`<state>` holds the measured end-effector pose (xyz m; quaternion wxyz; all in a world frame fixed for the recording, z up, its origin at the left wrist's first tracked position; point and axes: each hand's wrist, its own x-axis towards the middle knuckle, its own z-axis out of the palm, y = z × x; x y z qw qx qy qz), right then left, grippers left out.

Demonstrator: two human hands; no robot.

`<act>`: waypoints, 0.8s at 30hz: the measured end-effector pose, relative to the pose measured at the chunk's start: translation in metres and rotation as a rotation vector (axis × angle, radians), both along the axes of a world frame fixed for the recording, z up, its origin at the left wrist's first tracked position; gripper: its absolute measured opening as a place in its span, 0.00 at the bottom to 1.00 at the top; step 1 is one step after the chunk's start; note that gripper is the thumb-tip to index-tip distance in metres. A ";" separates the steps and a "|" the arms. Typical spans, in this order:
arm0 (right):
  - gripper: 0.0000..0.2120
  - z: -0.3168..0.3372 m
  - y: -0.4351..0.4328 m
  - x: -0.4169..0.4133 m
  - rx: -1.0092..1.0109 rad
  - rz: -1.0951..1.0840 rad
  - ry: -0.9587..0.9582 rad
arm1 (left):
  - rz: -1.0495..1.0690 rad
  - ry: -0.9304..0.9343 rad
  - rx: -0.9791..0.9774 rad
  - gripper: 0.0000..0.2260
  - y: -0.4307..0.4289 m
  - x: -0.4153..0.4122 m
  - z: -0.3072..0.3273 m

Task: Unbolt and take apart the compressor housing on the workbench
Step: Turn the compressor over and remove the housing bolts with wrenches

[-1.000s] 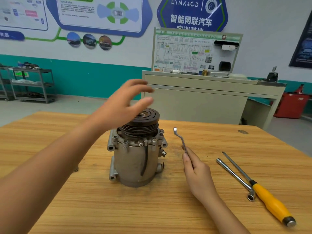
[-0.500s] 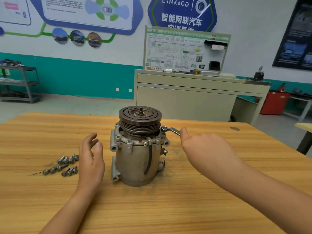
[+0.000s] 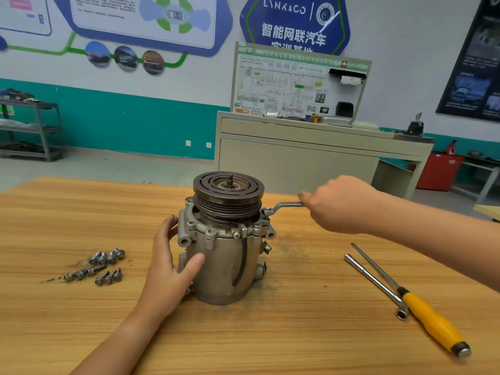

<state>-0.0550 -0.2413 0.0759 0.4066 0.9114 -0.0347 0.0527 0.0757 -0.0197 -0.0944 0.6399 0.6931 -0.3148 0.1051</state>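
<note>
The grey metal compressor housing (image 3: 226,263) stands upright in the middle of the wooden workbench (image 3: 297,334), with a dark grooved pulley (image 3: 228,192) on top. My left hand (image 3: 169,269) holds the housing's left side, thumb across the front and fingers round the back. My right hand (image 3: 341,204) grips the handle of a bent ring wrench (image 3: 282,206). The wrench's ring end sits on a bolt at the right of the housing's top flange. Several loose bolts (image 3: 101,266) lie on the bench to the left.
A yellow-handled screwdriver (image 3: 430,318) and a slim metal socket bar (image 3: 374,285) lie on the bench at the right. Behind the bench stand a beige training cabinet (image 3: 297,158), a grey shelf rack (image 3: 40,128) at far left and a red bin (image 3: 438,171) at right.
My left hand came down from above the pulley, hovered at the left, and now holds the housing. My right hand lifted the wrench from the bench and set its ring end on the flange bolt.
</note>
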 end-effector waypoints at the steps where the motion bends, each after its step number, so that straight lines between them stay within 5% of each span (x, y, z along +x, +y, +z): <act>1: 0.12 0.000 -0.005 0.010 -0.025 -0.007 0.024 | -0.012 0.007 0.003 0.36 0.001 0.001 0.000; 4: 0.11 -0.010 -0.013 0.046 0.044 0.004 0.022 | -0.048 0.033 0.026 0.41 0.001 0.003 -0.001; 8: 0.17 -0.032 -0.016 0.074 0.321 0.217 -0.238 | -0.046 0.054 0.053 0.42 0.003 0.004 -0.001; 12: 0.20 -0.039 -0.017 0.047 0.940 0.320 -0.790 | -0.063 0.004 0.072 0.44 0.004 0.003 0.000; 14: 0.23 -0.039 -0.011 0.024 1.096 0.313 -0.878 | -0.084 -0.009 0.072 0.45 0.002 0.003 -0.001; 20: 0.26 -0.047 0.012 -0.030 0.569 0.007 -0.370 | -0.095 -0.014 0.054 0.44 0.001 0.002 -0.002; 24: 0.30 -0.047 0.028 -0.034 0.457 -0.056 -0.264 | -0.085 -0.010 0.059 0.44 0.002 0.000 -0.001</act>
